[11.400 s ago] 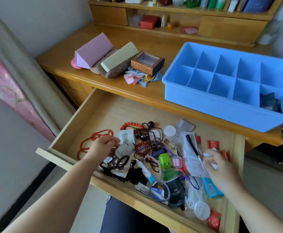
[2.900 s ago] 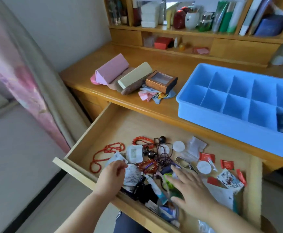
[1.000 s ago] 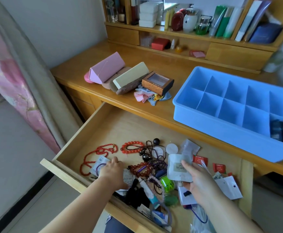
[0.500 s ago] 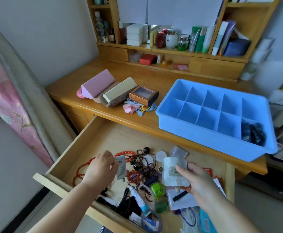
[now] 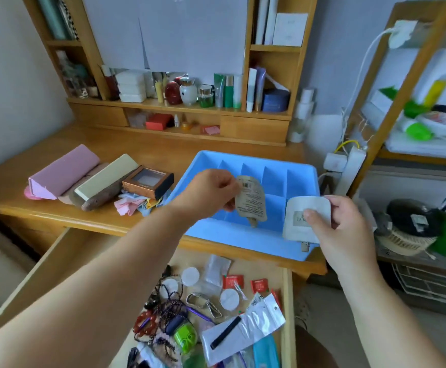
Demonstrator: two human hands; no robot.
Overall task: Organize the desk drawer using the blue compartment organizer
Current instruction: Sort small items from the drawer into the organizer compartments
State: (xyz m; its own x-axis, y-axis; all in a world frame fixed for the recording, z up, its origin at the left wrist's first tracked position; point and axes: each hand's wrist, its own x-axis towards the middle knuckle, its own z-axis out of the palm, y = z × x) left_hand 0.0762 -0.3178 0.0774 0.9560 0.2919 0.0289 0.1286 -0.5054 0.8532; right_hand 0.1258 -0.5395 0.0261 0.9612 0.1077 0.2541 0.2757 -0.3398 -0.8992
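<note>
Both hands have risen out of the drawer (image 5: 287,301) and now hang over the blue compartment organizer (image 5: 243,240), which stands on the wooden worktop (image 5: 147,150) just behind the open drawer. Half a second earlier they were still low over the clutter.

The left hand (image 5: 208,193) pinches a tan spouted pouch (image 5: 251,201) by its upper edge — the pouch hangs spout-down above the near row of compartments, toward the middle of the tray. The right hand (image 5: 341,221) grips a white spouted pouch (image 5: 305,219) between thumb and curled fingers, holding it over the near right corner of the organizer, its cap (image 5: 304,246) dangling in front of the tray's front wall. Whether either pouch touches a divider cannot be told.

The change marks the step from picking to placing: two like items have left the drawer and are poised for sorting, probably into the same or neighbouring cells. The visible compartments look empty from this angle, though the hands and pouches hide several, so the task appears to be at an early stage.

Much remains in the drawer — red sachets (image 5: 233,281), white round pads (image 5: 190,276), a metal clip (image 5: 203,304), dark bead strings (image 5: 171,301), a green sharpener-like object (image 5: 186,337) and a clear zip bag (image 5: 245,330).
</note>
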